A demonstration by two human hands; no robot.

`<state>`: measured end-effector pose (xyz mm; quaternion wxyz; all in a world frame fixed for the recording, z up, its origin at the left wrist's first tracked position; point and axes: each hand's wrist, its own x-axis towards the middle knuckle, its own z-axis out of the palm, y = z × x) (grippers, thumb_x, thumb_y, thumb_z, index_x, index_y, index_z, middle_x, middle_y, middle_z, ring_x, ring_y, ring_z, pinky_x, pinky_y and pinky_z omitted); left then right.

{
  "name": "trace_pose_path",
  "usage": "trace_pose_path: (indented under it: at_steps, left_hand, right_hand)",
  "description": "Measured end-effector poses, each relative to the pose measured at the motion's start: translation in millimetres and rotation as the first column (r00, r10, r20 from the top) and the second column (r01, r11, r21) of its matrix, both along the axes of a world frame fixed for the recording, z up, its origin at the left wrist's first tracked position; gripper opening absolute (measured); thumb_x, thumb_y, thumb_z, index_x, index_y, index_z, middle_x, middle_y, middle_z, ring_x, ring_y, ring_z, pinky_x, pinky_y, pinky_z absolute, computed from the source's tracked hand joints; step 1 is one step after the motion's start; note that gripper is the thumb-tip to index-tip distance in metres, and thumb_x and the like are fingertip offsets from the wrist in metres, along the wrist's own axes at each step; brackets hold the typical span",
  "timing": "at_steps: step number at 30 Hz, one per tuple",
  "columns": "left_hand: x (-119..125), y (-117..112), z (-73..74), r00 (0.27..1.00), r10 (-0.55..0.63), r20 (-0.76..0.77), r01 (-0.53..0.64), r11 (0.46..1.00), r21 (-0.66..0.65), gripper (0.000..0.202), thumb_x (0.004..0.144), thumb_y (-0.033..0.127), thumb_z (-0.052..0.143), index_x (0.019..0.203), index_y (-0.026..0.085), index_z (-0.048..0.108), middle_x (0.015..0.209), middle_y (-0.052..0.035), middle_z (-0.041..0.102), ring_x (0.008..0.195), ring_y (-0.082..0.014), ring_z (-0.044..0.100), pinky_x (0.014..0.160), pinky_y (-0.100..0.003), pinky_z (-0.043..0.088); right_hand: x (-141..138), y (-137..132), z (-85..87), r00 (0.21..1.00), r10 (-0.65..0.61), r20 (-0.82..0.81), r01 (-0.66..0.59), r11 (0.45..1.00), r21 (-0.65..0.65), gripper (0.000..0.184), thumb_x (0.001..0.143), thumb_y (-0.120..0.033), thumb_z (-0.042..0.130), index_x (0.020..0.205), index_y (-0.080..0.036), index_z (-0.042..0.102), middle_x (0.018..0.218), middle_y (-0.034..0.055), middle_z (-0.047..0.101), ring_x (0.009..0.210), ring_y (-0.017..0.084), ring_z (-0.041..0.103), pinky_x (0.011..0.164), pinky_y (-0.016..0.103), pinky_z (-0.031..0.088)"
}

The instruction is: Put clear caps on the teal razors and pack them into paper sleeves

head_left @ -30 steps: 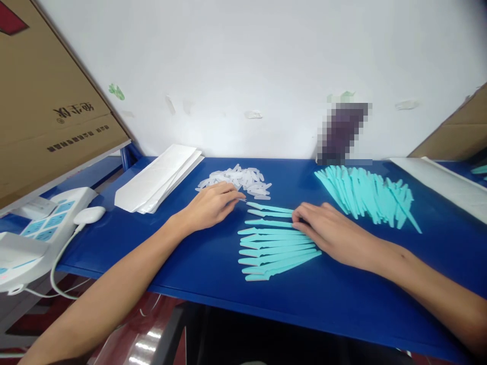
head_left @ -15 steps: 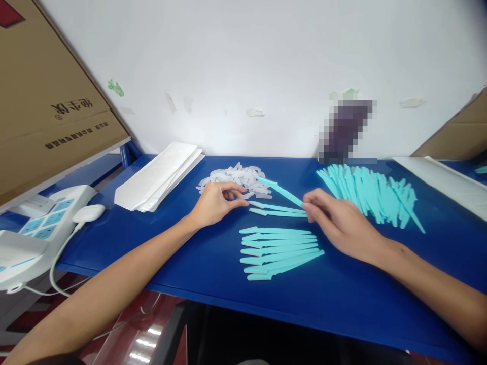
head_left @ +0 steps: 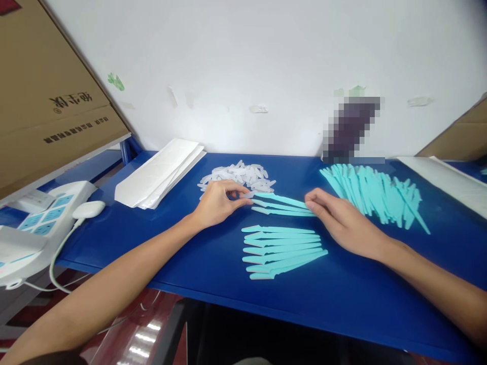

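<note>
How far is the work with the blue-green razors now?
Done: a row of razors lies near the front. In hand: the left hand and right hand hold one razor by its ends, beside the clear caps. Left: the big pile of razors behind the right hand.

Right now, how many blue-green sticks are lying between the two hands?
3. The farthest stick is pinched at its ends by the left hand and right hand. The middle stick and nearest stick lie beside it on the blue table. None seem hidden.

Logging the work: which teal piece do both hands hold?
The rearmost teal piece of the three between the hands: left hand pinches its tip, right hand its other end.
</note>
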<state>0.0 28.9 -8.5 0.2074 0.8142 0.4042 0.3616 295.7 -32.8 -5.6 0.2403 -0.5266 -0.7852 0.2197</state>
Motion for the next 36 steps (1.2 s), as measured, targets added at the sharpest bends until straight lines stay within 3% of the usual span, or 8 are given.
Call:
trace_pose_path:
  at_steps: [8,16,20,23,27,30,33,36]
  left_hand:
    - [0.8,-1.5,-0.8,0.999,-0.036,0.012,0.036,0.999,0.026,0.018,0.079,0.031,0.082,0.090,0.017,0.078,0.077,-0.0023,0.073,0.069,-0.0132,0.063,0.066,-0.026,0.050]
    - [10.0,-9.4,-6.7,0.975,-0.161,-0.156,0.187,0.967,0.172,0.017,0.087,0.031,0.076,0.095,0.017,0.077,0.082,-0.0042,0.073,0.078,-0.0172,0.061,0.073,-0.031,0.049]
    - [10.5,-8.3,-6.8,0.933,-0.167,-0.318,0.231,0.957,0.175,0.024,0.091,0.038,0.069,0.102,0.018,0.076,0.090,-0.0061,0.071,0.087,-0.0207,0.059,0.078,-0.033,0.047]
    - [9.1,-6.9,-4.8,0.925,-0.148,-0.349,0.205,0.970,0.133,0.039,0.092,0.048,0.066,0.118,0.020,0.072,0.097,-0.0068,0.070,0.092,-0.0219,0.059,0.080,-0.034,0.048]
    - [-4.1,1.0,5.7,0.903,-0.021,-0.428,0.133,0.963,0.233,0.042,0.098,0.050,0.053,0.118,0.018,0.071,0.096,-0.0082,0.069,0.091,-0.0228,0.061,0.080,-0.035,0.047]
    - [-25.8,10.5,22.4,0.805,0.100,-0.584,0.112,0.943,0.314,0.037,0.098,0.042,0.050,0.101,0.015,0.075,0.090,-0.0097,0.070,0.087,-0.0247,0.061,0.078,-0.037,0.045]
    - [-48.1,16.1,40.3,0.702,0.084,-0.707,0.085,0.976,0.201,0.033,0.094,0.042,0.053,0.090,0.018,0.075,0.083,-0.0076,0.070,0.080,-0.0234,0.061,0.071,-0.035,0.043]
    - [-58.6,15.9,49.5,0.668,0.028,-0.743,0.041,0.996,0.074,0.031,0.091,0.046,0.058,0.091,0.020,0.075,0.084,-0.0059,0.069,0.077,-0.0219,0.062,0.068,-0.033,0.041]
  right_hand:
    - [0.9,1.3,1.3,1.000,-0.006,-0.020,0.005,1.000,-0.017,0.033,0.105,-0.049,0.033,0.089,-0.024,0.046,0.070,-0.0032,0.045,0.060,0.014,0.043,0.059,0.030,0.033]
    - [-8.3,-1.0,-3.2,0.998,0.044,0.037,-0.045,0.999,0.007,0.030,0.105,-0.046,0.035,0.092,-0.024,0.050,0.066,-0.0038,0.048,0.056,0.014,0.042,0.057,0.030,0.033]
    - [-1.8,2.4,1.9,0.996,-0.029,0.080,0.017,0.989,0.149,0.026,0.101,-0.045,0.045,0.097,-0.024,0.059,0.088,0.0033,0.061,0.076,0.018,0.055,0.065,0.032,0.040]
    - [4.2,1.5,7.1,0.999,-0.039,0.037,0.031,0.978,0.207,0.026,0.099,-0.047,0.049,0.097,-0.024,0.060,0.099,0.0072,0.061,0.087,0.022,0.056,0.061,0.031,0.040]
    - [4.1,-5.8,8.0,0.999,0.038,-0.002,-0.037,0.970,0.241,0.026,0.097,-0.046,0.054,0.085,-0.023,0.057,0.083,0.0034,0.056,0.070,0.017,0.052,0.057,0.030,0.038]
    - [-0.5,-9.9,5.1,0.976,0.159,0.148,-0.186,0.964,0.192,0.023,0.098,-0.044,0.053,0.095,-0.023,0.062,0.089,0.0032,0.058,0.064,0.014,0.051,0.060,0.031,0.039]
    - [-4.0,-10.3,3.1,0.939,0.232,0.255,-0.261,0.962,0.086,0.027,0.101,-0.044,0.047,0.102,-0.024,0.065,0.096,0.0051,0.058,0.067,0.015,0.054,0.060,0.032,0.040]
    - [-4.0,-9.8,3.8,0.943,0.219,0.252,-0.213,0.976,-0.051,0.032,0.102,-0.048,0.041,0.101,-0.024,0.062,0.098,0.0054,0.057,0.069,0.016,0.056,0.060,0.031,0.042]
